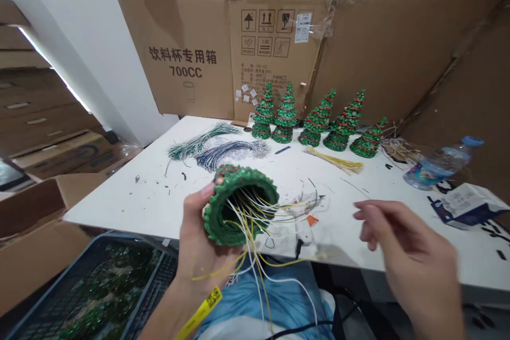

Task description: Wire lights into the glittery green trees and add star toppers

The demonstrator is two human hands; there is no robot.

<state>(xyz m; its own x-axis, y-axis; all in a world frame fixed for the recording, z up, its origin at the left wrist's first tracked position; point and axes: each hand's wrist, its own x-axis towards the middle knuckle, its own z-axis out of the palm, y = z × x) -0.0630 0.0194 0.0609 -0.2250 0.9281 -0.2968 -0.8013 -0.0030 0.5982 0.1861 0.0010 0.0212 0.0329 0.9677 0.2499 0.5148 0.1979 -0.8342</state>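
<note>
A green glittery Christmas tree ornament (241, 204) is tipped in my left hand (203, 228), its hollow base facing me. My left fingers are closed around its side. Yellow and white wires (251, 244) spill out of the opening, some hanging down towards my lap and others reaching right over the table. My right hand (406, 244) is off to the right above the tabletop, apart from the ornament. Its thumb and index finger are pinched together, and whether anything thin is between them I cannot make out.
Several finished-looking tree ornaments (319, 119) stand along the back. Bundles of green wires (199, 141), blue wires (227, 154) and yellow wires (334, 159) lie on the white table (131, 191). A water bottle (438, 167) stands right. A blue crate (147, 287) sits lower left; cardboard (191, 26) walls the back.
</note>
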